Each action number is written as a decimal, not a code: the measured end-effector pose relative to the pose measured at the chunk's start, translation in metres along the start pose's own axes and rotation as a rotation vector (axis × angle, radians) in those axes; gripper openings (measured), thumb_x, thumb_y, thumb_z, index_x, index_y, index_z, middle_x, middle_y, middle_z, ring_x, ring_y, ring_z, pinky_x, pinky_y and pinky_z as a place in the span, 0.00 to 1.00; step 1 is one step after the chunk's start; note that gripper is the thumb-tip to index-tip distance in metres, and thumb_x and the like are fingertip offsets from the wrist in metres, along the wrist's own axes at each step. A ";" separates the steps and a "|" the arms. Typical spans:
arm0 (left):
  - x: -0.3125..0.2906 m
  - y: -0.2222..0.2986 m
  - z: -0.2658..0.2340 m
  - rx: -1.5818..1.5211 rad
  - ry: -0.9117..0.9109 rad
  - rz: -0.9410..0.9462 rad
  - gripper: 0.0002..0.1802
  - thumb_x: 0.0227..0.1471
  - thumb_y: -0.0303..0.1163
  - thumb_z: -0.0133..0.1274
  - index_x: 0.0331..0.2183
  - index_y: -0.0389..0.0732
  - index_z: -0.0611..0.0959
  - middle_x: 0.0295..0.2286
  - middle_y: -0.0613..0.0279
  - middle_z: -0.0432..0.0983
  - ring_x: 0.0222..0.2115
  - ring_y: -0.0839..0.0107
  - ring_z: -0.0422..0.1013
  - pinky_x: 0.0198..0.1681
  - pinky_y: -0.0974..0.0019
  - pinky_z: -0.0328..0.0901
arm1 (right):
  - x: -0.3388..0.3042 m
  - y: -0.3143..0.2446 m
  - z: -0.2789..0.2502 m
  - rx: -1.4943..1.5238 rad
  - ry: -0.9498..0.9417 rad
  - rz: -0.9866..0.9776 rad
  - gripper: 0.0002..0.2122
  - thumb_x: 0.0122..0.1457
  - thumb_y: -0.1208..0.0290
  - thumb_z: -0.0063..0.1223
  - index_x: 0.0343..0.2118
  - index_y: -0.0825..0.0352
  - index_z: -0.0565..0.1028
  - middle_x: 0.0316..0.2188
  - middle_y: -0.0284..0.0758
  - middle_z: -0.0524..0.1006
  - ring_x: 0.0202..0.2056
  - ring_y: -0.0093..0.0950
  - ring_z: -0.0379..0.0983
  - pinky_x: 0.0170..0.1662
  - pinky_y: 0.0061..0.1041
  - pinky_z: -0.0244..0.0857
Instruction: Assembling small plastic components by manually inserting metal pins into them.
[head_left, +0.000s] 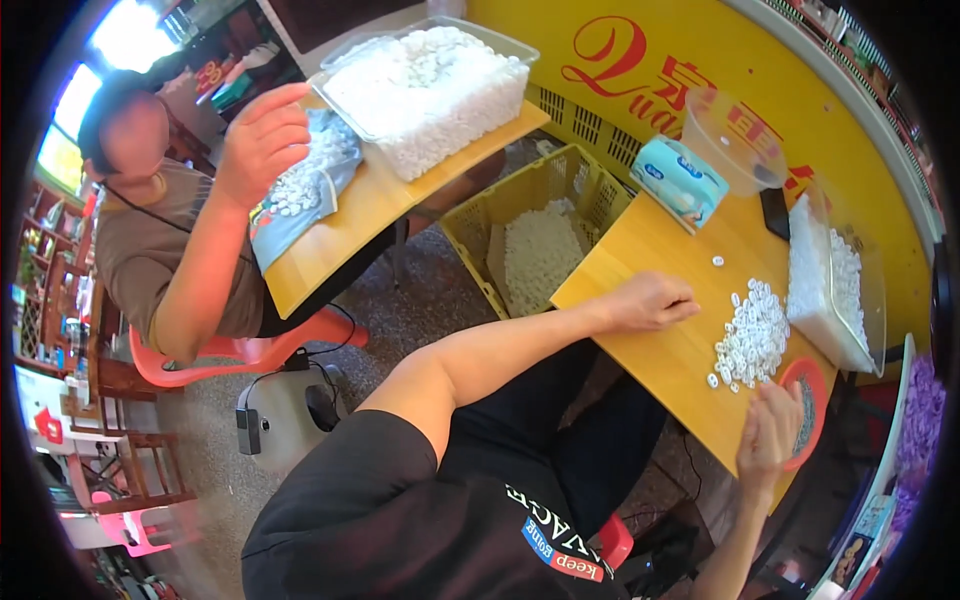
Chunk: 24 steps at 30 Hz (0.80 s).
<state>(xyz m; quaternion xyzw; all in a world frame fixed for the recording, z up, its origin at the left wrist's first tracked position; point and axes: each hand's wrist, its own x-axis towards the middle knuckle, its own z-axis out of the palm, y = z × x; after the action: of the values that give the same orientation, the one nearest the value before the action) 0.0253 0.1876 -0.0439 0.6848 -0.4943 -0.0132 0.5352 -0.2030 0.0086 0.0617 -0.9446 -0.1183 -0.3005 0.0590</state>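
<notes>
My left hand (655, 302) is closed over the wooden table's near-left part, fingers curled together. Whatever its fingertips may hold is hidden. A pile of small white oval pieces (752, 335), apparently plastic and with dark marks on them, lies to its right, and one loose piece (718, 261) sits apart beyond the hand. At the table's right edge, my right hand (768, 435) is beside a red-orange bowl (818, 430) of small grey bits. Its fingers are loosely stretched, thumb apart, with nothing visible in them; they partly cover the bowl's rim.
A clear bin of white pieces (830, 290), a tissue pack (680, 182), a clear tub (735, 145) and a dark phone-like object (775, 213) stand at the back. A yellow crate (470, 225) separates my table from another person's table (400, 200), which bears a heaped clear bin (450, 120).
</notes>
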 end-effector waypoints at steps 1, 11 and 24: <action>0.000 0.000 -0.002 0.044 -0.038 0.010 0.16 0.57 0.39 0.53 0.24 0.36 0.77 0.21 0.48 0.72 0.25 0.49 0.71 0.28 0.53 0.63 | 0.004 -0.009 0.007 0.028 -0.013 0.004 0.03 0.54 0.81 0.53 0.32 0.72 0.75 0.39 0.42 0.76 0.44 0.41 0.74 0.59 0.52 0.58; 0.006 0.010 -0.006 0.023 -0.088 -0.160 0.15 0.58 0.37 0.53 0.26 0.35 0.79 0.23 0.48 0.74 0.26 0.52 0.72 0.28 0.56 0.64 | 0.010 -0.022 0.035 0.200 -0.012 0.019 0.07 0.49 0.79 0.61 0.32 0.67 0.77 0.38 0.38 0.77 0.43 0.37 0.74 0.59 0.47 0.59; 0.009 0.008 0.003 -0.078 -0.122 -0.180 0.15 0.59 0.36 0.52 0.27 0.33 0.79 0.22 0.49 0.73 0.23 0.57 0.71 0.27 0.61 0.63 | 0.036 0.140 -0.001 -0.321 0.344 0.356 0.19 0.61 0.71 0.51 0.54 0.69 0.70 0.54 0.46 0.71 0.57 0.45 0.65 0.62 0.40 0.55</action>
<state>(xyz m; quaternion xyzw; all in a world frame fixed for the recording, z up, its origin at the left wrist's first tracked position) 0.0232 0.1796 -0.0341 0.7031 -0.4617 -0.1221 0.5268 -0.1387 -0.1199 0.0778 -0.8828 0.1103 -0.4562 -0.0202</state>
